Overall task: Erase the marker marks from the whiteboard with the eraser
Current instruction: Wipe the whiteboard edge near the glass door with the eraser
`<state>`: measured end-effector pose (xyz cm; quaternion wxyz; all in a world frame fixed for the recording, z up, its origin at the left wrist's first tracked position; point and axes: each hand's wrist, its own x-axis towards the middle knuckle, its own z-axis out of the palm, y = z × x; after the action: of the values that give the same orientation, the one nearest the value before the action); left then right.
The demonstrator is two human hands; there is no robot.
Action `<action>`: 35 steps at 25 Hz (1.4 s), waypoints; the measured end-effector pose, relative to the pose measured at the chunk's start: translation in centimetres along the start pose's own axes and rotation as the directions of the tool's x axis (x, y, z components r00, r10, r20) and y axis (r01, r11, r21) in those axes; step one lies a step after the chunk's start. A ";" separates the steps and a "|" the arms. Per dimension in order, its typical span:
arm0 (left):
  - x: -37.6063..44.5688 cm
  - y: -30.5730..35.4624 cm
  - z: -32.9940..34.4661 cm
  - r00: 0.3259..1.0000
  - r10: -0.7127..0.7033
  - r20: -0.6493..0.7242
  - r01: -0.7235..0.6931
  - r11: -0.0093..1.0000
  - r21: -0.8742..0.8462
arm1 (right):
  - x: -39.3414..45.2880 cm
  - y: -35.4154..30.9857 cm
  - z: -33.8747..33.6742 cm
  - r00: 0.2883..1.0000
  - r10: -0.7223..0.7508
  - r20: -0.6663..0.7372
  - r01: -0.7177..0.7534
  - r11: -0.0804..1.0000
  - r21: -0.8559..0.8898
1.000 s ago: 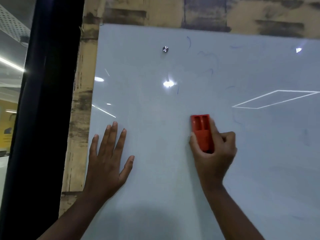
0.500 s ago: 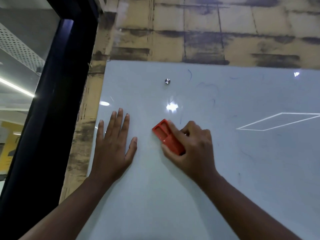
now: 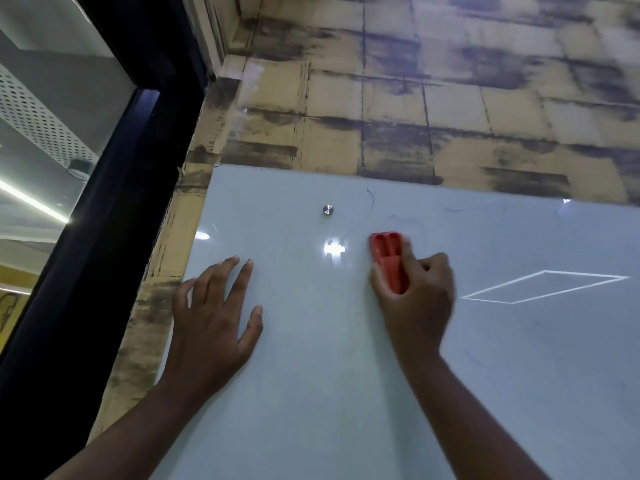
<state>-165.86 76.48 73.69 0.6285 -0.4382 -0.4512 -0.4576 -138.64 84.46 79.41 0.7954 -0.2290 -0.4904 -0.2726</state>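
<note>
**Eraser pressed to the whiteboard near its upper edge**

Head view: The right hand (image 3: pixel 414 299), a little right of the frame's centre, is gripping the red eraser (image 3: pixel 389 259), its fingers curled along the eraser's right side and its thumb lying on the left. The eraser is standing nearly upright against the whiteboard (image 3: pixel 329 393), its ribbed back facing the camera, and its upper half is showing above the knuckles. Faint blue marker marks (image 3: pixel 371 198) are lying just above and to the upper right of the eraser, close to the board's top edge. A round metal stud (image 3: pixel 327 210) is sitting on the board to the upper left of the eraser, with a bright light reflection (image 3: pixel 334 249) below it. The left hand (image 3: pixel 214 317), in the lower left centre of the frame, is resting on the board near its left edge with its fingers spread and relaxed, holding nothing. A mottled tan wall (image 3: pixel 433 105) is filling the upper part of the frame, and a dark window frame (image 3: pixel 114 202) is running down the left side.
</note>
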 end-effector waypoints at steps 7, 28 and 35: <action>5.8 0.0 1.6 0.999 0.035 -0.007 -0.035 0.999 0.032 | -1.1 -5.1 1.9 0.866 -0.461 0.193 0.457 0.887 0.064; 8.4 4.4 4.1 0.994 0.090 -0.054 -0.095 0.991 -0.098 | 8.8 -3.7 5.0 0.992 -0.111 0.056 0.115 0.991 -0.064; 8.0 5.0 4.2 0.988 0.112 -0.111 -0.119 0.991 -0.063 | 10.1 0.1 2.0 0.933 -0.311 0.180 0.324 0.945 -0.045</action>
<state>-160.31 80.06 81.62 0.6616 -0.4601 -0.3745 -0.4588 -136.10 83.71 89.38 0.6870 -0.1985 -0.5768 -0.3949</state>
